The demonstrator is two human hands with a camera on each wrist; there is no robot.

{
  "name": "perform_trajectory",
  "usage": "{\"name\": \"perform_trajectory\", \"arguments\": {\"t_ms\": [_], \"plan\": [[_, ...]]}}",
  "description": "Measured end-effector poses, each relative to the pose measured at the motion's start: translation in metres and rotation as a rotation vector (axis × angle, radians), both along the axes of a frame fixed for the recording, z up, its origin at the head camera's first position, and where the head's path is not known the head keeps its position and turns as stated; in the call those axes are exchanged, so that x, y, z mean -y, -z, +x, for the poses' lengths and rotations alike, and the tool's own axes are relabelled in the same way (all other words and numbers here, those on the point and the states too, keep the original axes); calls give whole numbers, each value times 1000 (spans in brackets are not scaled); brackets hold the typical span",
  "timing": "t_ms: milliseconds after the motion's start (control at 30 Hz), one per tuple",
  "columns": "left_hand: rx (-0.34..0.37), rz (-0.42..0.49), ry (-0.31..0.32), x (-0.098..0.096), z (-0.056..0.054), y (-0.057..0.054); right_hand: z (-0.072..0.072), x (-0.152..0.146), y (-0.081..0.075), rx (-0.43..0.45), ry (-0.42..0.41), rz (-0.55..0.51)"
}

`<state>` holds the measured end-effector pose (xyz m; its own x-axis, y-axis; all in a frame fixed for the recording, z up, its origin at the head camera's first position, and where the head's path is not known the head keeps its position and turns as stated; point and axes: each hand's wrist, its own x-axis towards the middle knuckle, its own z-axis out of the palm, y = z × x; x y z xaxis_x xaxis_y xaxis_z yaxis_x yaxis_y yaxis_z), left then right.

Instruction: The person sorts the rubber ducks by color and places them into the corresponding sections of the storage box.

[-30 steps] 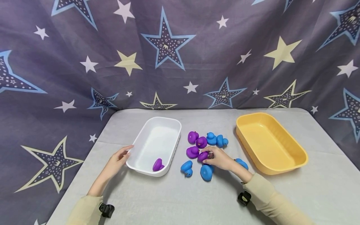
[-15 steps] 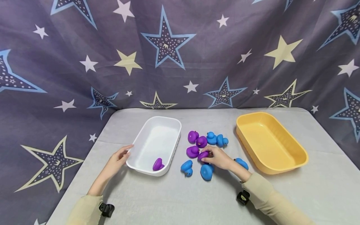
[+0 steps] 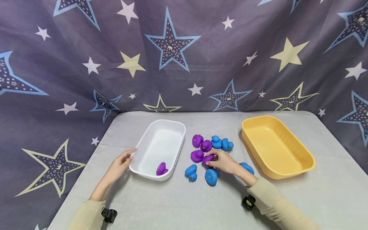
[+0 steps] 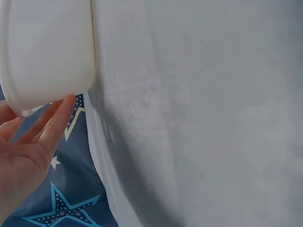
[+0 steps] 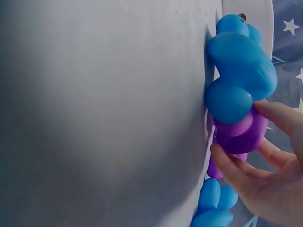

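Note:
My right hand (image 3: 222,162) pinches a purple rubber duck (image 3: 206,159) in the middle of the table. The right wrist view has the thumb and fingers on either side of that duck (image 5: 251,137), partly behind a blue duck (image 5: 244,64). Far to the left, my left hand (image 3: 118,164) touches the left rim of a white tub (image 3: 155,145), its fingers fairly straight. The left wrist view also has these fingertips right at the tub wall (image 4: 49,52). Another purple duck (image 3: 162,168) lies in the tub's near right corner.
Three more purple ducks (image 3: 197,156) lie just beyond my right hand. Blue ducks (image 3: 216,141) are behind them, with others (image 3: 211,176) nearer me and one (image 3: 247,167) beside the right wrist. A yellow tub (image 3: 276,148) stands to the right.
My right thumb and fingers have closed in slightly on the purple duck. The left hand and both tubs have stayed in place.

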<state>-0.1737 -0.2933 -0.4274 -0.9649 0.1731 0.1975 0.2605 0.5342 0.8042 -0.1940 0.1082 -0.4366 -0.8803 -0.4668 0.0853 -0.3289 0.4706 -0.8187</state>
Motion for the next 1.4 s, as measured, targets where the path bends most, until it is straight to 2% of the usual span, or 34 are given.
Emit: {"name": "perform_trajectory", "arguments": {"t_ms": [200,500,767,1000,1200,1300,1400], "plan": [[8,-1,-12,0,1,0,-2,0,-3,35,18,-10],[5,-10,-17,1,1,1,-2,-1,-5,38,6,-29],[-7,-13,-18,-8,9,-13,-1,0,-12,-14,1,-37],[8,-49,-25,2,0,2,-2,2,-17,-41,12,-34],[6,-49,-23,2,0,4,-3,7,-23,-51,15,-35],[16,-33,-29,-1,2,1,-3,10,-26,-48,12,-42],[12,-28,-35,-9,8,-12,-4,13,-29,-54,11,-40]]}}
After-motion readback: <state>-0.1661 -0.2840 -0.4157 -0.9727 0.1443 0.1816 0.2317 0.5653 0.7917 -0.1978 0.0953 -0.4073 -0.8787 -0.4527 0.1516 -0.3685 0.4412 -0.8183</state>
